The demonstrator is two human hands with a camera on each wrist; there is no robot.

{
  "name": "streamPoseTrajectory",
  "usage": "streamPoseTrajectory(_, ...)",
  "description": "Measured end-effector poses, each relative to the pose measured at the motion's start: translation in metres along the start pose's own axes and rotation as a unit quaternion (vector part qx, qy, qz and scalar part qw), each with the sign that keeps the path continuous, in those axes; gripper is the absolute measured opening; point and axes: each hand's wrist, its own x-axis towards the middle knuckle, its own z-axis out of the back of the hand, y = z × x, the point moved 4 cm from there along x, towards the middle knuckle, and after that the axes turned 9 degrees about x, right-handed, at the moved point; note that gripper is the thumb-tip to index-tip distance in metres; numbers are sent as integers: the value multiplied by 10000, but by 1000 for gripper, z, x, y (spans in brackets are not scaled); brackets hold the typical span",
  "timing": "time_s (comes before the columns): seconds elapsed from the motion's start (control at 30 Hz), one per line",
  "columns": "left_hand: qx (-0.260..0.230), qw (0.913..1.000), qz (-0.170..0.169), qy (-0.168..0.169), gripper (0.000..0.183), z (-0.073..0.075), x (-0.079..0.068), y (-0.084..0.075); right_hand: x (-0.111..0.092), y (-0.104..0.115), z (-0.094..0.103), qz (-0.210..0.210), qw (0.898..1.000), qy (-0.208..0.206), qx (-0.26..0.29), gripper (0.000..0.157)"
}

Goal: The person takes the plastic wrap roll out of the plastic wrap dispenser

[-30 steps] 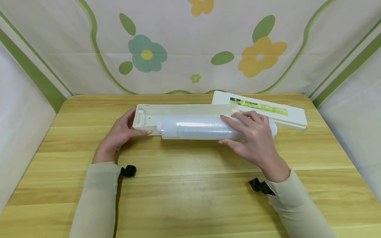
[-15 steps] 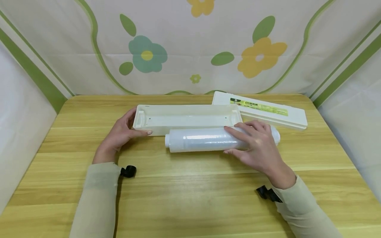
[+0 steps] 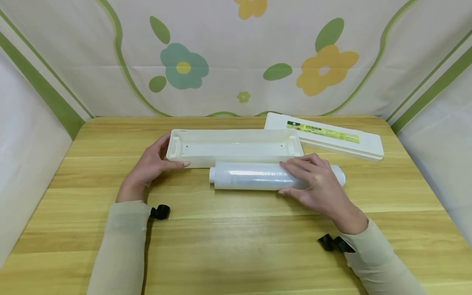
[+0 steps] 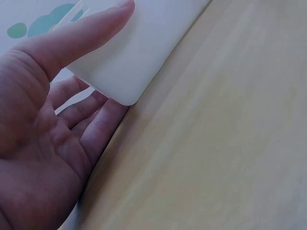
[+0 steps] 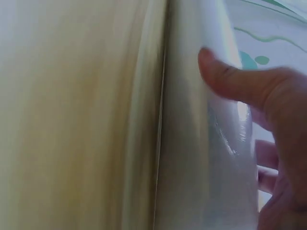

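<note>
A long white open-topped box [image 3: 232, 148] stands on the table, its inside bare apart from end brackets. At its left end my left hand [image 3: 149, 164] grips it, thumb along the front wall and fingers behind the end, as the left wrist view shows on the white wall [image 4: 129, 57]. In front of the box lies a roll of cling film [image 3: 254, 176], its white core poking out at the left. My right hand [image 3: 317, 180] grips the roll near its right end from above; in the right wrist view the thumb presses the film roll [image 5: 206, 143].
A white lid [image 3: 324, 137] with a green and yellow label lies slanted behind the box's right end. The wooden table [image 3: 228, 241] ends at a flowered cloth [image 3: 236, 61] at the back. Black camera mounts sit at both wrists.
My right hand has brought the cling film roll out of the box, toward me and slightly right, down in front of it. My left hand has stayed on the box's left end.
</note>
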Motion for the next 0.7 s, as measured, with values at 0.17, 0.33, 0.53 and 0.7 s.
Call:
streamPoseTrajectory(0.17,-90,10000,16,-16,106,0,0,0,-2,-3,-2,-241,9996,139,-80,77)
streamPoseTrajectory(0.33,-100,9999,21,-2,106,0,-1,0,0,-3,-3,-316,9992,134,-227,79)
streamPoseTrajectory(0.53,-53,10000,-21,16,102,0,-2,-1,1,0,-2,-476,9971,283,-531,75)
streamPoseTrajectory(0.7,-32,10000,-2,-3,104,0,-2,-1,2,4,-1,-435,9958,394,-702,72)
